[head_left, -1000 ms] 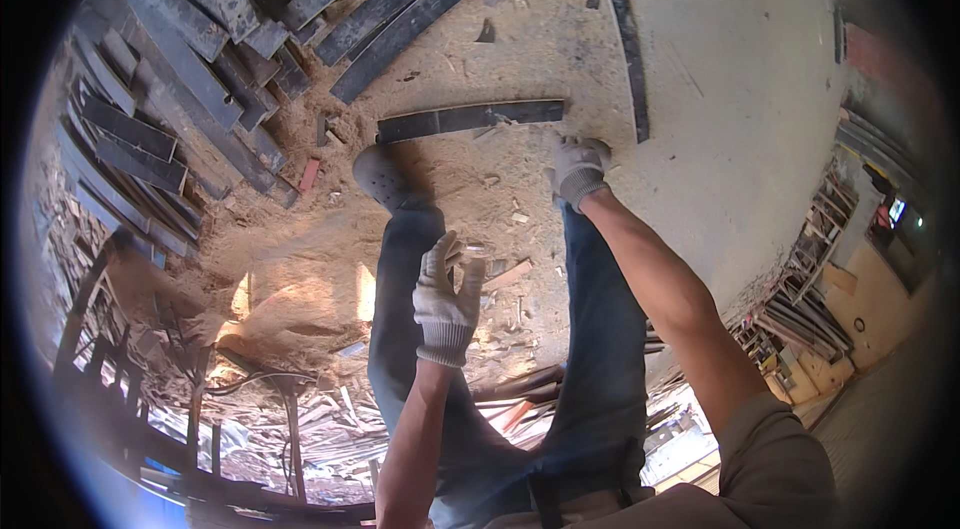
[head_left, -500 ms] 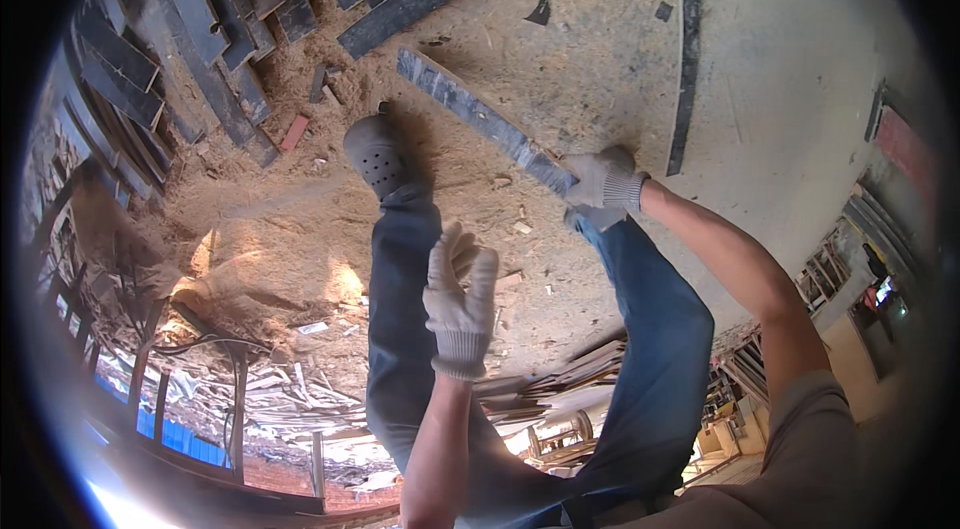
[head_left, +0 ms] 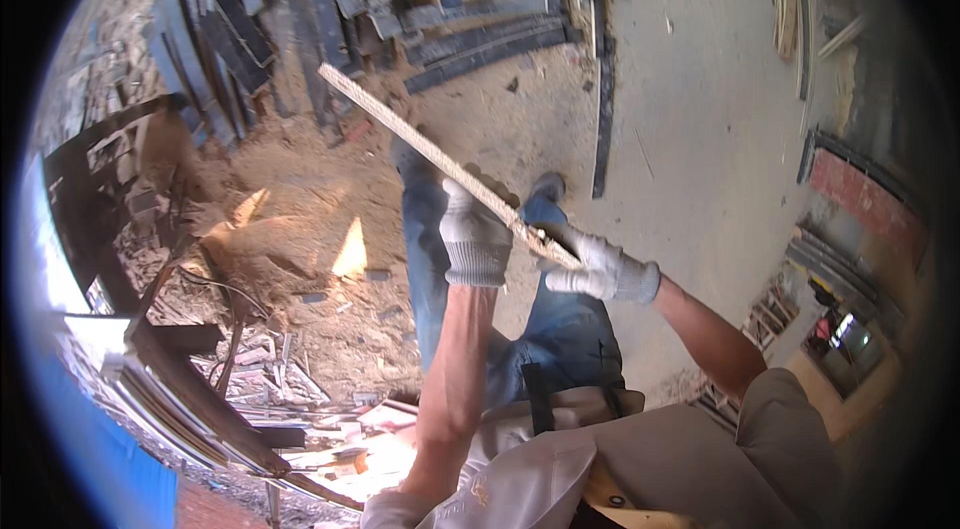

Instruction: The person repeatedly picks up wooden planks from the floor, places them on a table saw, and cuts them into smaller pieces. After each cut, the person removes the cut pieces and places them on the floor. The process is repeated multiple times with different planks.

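Observation:
A long wooden strip is held up in front of me, its pale, rough edge turned toward the view. It slants from the upper left down to the right, and its right end looks splintered. My left hand, in a pale knitted glove, is closed on the strip near its middle; part of those fingers is hidden behind the strip. My right hand, gloved the same way, grips the splintered end with its thumb on the near side. Beneath the strip are my legs in blue trousers.
Many dark-faced boards lie piled at the far left and centre. One long dark strip rests on the concrete floor. Sawdust covers the left ground, beside a dark frame and scrap wood. A reddish panel is at the right.
The strip has been lifted off the floor and turned edge-up. My left hand, empty and spread before, has moved up and closed on it. My body has straightened, and the view has shifted.

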{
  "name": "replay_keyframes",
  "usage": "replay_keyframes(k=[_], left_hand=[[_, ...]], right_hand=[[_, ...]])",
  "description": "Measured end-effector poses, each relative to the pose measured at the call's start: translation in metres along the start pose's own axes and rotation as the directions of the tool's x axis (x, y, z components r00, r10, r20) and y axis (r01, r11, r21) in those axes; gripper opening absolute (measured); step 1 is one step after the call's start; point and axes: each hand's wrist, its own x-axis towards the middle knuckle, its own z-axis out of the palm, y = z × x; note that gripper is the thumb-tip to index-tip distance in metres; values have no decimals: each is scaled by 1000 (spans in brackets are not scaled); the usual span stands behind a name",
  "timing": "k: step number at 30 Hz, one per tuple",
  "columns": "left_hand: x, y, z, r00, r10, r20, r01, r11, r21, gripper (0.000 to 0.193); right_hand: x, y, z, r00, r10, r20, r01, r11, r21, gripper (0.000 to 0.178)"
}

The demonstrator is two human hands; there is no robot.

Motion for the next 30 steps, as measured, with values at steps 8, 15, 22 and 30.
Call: replay_keyframes(k=[8, 15, 22, 30], left_hand=[[-102, 106, 98, 907, 387, 163, -359, 917, -176, 68], [-242, 230, 70, 380, 920, -99, -914, 389, 111, 38], [-284, 371, -31, -47, 924, -381, -912, 116, 394, 56], [-285, 423, -76, 193, 920, 342, 362, -390, 847, 146]], right_hand=[[-5, -105, 41, 954, -283, 95, 297, 867, -401, 89], [54, -226, 69, 702, -603, 378, 353, -167, -921, 85], [222, -394, 207, 568, -502, 652, 333, -585, -740, 81], [391, -442, 347, 689, -126, 714, 348, -806, -478, 66]])
